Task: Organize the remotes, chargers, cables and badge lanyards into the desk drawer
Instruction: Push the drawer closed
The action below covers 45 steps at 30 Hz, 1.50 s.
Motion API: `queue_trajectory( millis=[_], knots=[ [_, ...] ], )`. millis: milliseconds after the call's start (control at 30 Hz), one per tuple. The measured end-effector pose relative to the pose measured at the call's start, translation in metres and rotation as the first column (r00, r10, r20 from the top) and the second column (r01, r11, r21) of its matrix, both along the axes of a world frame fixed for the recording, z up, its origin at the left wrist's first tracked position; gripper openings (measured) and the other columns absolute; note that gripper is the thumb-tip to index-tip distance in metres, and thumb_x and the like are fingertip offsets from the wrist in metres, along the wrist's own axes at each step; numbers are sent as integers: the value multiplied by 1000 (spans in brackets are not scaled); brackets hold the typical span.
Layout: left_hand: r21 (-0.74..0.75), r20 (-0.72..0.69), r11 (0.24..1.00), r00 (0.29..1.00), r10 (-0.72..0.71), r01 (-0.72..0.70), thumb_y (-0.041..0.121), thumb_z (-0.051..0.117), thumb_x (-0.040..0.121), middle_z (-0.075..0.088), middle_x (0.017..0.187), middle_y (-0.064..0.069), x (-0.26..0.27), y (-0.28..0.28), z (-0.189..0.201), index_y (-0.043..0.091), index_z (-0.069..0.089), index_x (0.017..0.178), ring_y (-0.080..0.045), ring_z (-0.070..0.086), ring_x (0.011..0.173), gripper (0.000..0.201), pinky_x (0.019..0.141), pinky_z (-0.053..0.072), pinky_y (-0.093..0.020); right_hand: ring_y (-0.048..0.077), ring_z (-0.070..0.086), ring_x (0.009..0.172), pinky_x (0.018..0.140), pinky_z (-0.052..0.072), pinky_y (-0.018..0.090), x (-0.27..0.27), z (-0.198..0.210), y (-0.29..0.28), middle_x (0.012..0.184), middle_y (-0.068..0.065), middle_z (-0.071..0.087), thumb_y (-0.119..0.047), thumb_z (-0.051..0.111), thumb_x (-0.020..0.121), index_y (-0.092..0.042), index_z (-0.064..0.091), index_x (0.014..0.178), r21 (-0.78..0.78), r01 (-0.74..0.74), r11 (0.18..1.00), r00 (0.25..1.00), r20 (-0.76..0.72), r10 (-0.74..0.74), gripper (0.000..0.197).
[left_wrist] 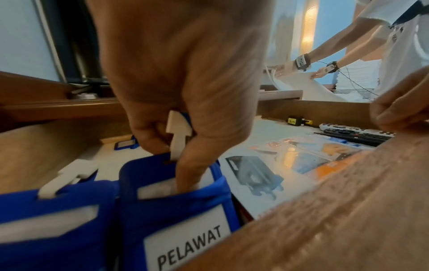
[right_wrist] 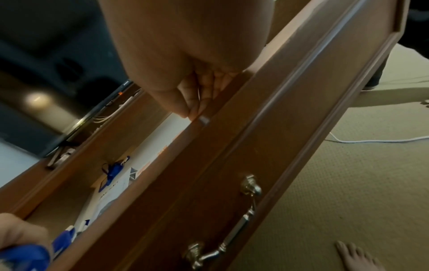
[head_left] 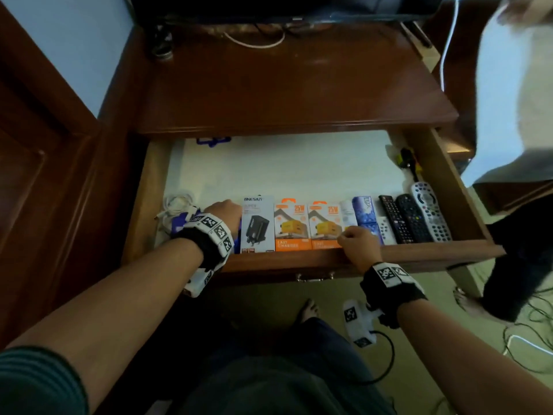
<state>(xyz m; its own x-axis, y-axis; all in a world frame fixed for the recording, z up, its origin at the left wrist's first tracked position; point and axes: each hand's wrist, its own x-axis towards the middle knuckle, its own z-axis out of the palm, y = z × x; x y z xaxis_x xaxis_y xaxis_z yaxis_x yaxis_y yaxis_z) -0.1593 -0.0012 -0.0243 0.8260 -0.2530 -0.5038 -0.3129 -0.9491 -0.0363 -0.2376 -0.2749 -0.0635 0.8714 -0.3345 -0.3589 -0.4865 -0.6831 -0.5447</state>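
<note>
Head view shows the open drawer of the wooden desk, lined in white, with its contents ranged along the front edge. Counted from the left: one coil of white cable, the blue badge holders under the left hand, one grey charger box, two orange charger boxes, one small white box, one blue patterned box, and three full-size remotes, two black and one silver-grey, with a small white remote just beside them. A black and yellow plug lies at the far right of the drawer, and another blue badge holder sits at the back edge. From the left wrist view, two blue holders stand side by side; the left hand's fingers curl round the white clip of the one labelled "PELAWAT". The right hand rests on the drawer's front rim, fingers curled in a loose fist; I cannot tell whether it holds anything. A second person stands at the right with white sheets.
</note>
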Motion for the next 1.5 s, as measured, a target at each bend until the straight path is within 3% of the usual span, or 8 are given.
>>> queue_trajectory(
  millis=[67,267,367,433,600,967,1233,1500],
  knots=[
    [-7,21,1000,999,30,-30,12,61,83,55,74,-5,-3,5,1,9,60,78,-26,56,71,5,67,50,-34,28,63,88,72,42,28,-2,1,1,85,12,70,-13,62,81,-11,67,74,-7,-19,1000,1000,9,19,8],
    [-26,198,999,980,-28,33,27,66,81,47,128,-5,-18,8,-7,21,47,126,-27,44,117,49,95,40,-43,21,57,95,83,44,37,-4,6,16,90,0,64,-52,68,76,-24,52,64,-157,-232,960,972,-74,223,34],
    [-256,-13,965,998,-57,52,38,53,92,56,120,1,-40,-19,-5,24,53,116,-18,55,104,28,89,49,-39,22,48,105,86,43,38,-3,11,22,103,0,57,-72,64,68,-27,57,80,-192,-461,867,883,-201,425,47],
    [-217,-179,964,965,-192,151,60,46,91,58,114,2,-50,-36,-7,23,54,117,-18,57,100,46,84,50,-37,27,42,114,94,44,46,-1,14,25,114,4,52,-77,63,64,-23,58,100,-218,-588,779,802,-283,526,66],
    [-5,-163,897,885,-437,442,57,66,79,61,109,-5,-46,-55,-16,13,56,115,-24,60,95,57,75,52,-36,29,39,123,96,42,48,3,12,30,127,5,48,-54,73,69,-19,51,126,-345,-748,567,664,-353,660,71],
    [-68,-247,817,784,-569,572,43,71,78,62,92,-6,-24,-66,-8,9,66,95,-22,60,83,38,73,56,-36,26,51,109,94,38,42,12,20,22,120,3,56,-46,63,80,-13,63,112,-391,-870,300,441,-349,827,46],
    [-52,-173,870,854,-491,489,30,74,78,61,82,-4,21,-68,6,10,66,81,-17,59,72,22,70,58,-33,30,54,108,88,40,43,59,39,3,114,4,58,-30,66,74,-15,64,108,-454,-793,405,562,-289,775,37],
    [42,-32,871,872,-489,490,46,70,77,62,87,0,95,-65,2,17,64,91,-16,58,76,33,79,52,-35,30,36,128,100,33,46,128,30,-17,139,8,43,-48,80,63,-22,45,135,-565,-623,541,731,-174,660,85]
  ],
)
